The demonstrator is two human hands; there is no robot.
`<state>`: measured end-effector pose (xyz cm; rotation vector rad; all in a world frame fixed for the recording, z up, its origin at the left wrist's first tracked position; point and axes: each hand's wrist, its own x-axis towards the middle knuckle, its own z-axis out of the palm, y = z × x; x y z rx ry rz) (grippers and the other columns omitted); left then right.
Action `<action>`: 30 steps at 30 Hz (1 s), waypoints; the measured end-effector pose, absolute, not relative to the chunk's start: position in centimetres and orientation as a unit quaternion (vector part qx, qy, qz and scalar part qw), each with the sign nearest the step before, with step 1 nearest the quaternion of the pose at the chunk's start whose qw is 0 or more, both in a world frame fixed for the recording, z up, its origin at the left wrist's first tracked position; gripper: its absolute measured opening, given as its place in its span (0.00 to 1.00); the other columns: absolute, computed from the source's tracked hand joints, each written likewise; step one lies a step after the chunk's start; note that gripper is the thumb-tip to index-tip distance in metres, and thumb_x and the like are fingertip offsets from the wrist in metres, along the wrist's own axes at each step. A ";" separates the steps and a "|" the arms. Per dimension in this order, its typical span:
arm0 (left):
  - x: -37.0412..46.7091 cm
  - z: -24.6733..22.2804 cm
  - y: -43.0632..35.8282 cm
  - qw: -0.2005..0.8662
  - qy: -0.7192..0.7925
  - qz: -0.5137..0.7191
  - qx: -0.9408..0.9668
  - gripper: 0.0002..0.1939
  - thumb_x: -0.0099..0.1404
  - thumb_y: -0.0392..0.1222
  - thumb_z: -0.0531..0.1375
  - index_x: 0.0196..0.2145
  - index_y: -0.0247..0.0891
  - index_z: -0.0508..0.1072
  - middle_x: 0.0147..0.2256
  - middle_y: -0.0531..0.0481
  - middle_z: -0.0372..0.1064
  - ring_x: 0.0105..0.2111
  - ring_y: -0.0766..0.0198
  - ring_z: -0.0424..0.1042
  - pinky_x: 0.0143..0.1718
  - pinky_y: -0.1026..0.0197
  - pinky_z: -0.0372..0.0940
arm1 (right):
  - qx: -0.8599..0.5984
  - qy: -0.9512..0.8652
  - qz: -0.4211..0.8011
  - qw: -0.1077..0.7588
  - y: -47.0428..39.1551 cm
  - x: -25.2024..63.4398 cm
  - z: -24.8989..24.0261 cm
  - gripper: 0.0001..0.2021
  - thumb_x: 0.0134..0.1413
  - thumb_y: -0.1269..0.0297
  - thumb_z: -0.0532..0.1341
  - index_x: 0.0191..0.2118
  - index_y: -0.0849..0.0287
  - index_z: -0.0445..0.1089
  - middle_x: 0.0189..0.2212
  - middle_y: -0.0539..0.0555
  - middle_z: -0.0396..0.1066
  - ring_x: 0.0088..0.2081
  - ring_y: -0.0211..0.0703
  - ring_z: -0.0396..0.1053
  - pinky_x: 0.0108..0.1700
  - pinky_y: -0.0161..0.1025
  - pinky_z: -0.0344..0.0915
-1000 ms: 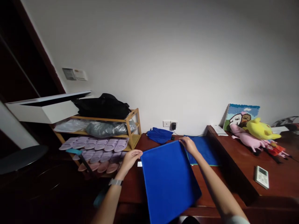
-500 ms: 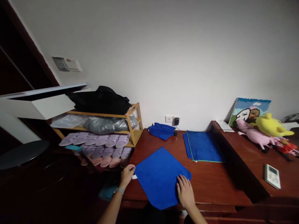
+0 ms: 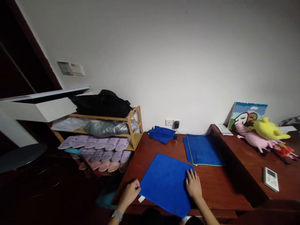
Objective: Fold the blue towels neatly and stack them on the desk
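Observation:
A blue cloth (image 3: 167,184) lies spread on the reddish-brown wooden table, turned slightly askew, with a small white label (image 3: 141,198) by its left corner. At that corner, the curled fingers of my left hand (image 3: 131,192) pinch the cloth's edge. My right hand (image 3: 194,185) rests flat on the right edge of the cloth, its fingers apart. Farther back is a flat stack of blue cloths (image 3: 205,150), the upper one with a green edge. A crumpled blue cloth (image 3: 162,134) sits near the wall.
Left of the table stands a wooden rack (image 3: 134,134) with rows of slippers (image 3: 102,143) and a black bag (image 3: 103,104) on top. On the raised surface at right are plush toys (image 3: 254,137), a picture (image 3: 248,115) and a white remote-like device (image 3: 271,179). A black plug (image 3: 177,124) sits in the wall socket.
The cloth has turned from a diamond position to a squarer one. My left hand has moved down and slightly right with its corner; my right hand has shifted right and slightly up.

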<state>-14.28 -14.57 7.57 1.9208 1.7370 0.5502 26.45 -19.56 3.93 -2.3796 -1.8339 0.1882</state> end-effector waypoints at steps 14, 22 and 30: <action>-15.9 4.6 -17.8 0.229 0.613 0.353 0.668 0.10 0.62 0.50 0.54 0.32 0.45 0.73 0.31 0.49 0.78 0.33 0.57 0.78 0.38 0.59 0.70 | -0.736 -0.663 0.043 0.130 -14.0 22.9 8.3 0.22 0.64 0.67 0.50 0.57 0.62 0.74 0.62 0.67 0.66 0.64 0.60 0.60 0.67 0.52 0.50; -15.0 4.8 -19.8 0.202 0.689 0.323 0.616 0.14 0.61 0.49 0.57 0.40 0.43 0.77 0.29 0.49 0.77 0.33 0.55 0.80 0.39 0.58 0.72 | -0.666 -0.720 0.154 0.117 -1.0 11.7 9.2 0.20 0.67 0.60 0.53 0.61 0.50 0.70 0.60 0.57 0.69 0.58 0.50 0.66 0.57 0.43 0.60; -15.0 4.2 -20.3 0.212 0.673 0.304 0.640 0.09 0.64 0.42 0.56 0.29 0.46 0.74 0.31 0.47 0.78 0.34 0.56 0.79 0.39 0.60 0.71 | -0.657 -0.710 0.192 0.166 0.6 8.7 8.8 0.15 0.62 0.66 0.58 0.52 0.59 0.73 0.54 0.65 0.73 0.57 0.55 0.68 0.56 0.47 0.60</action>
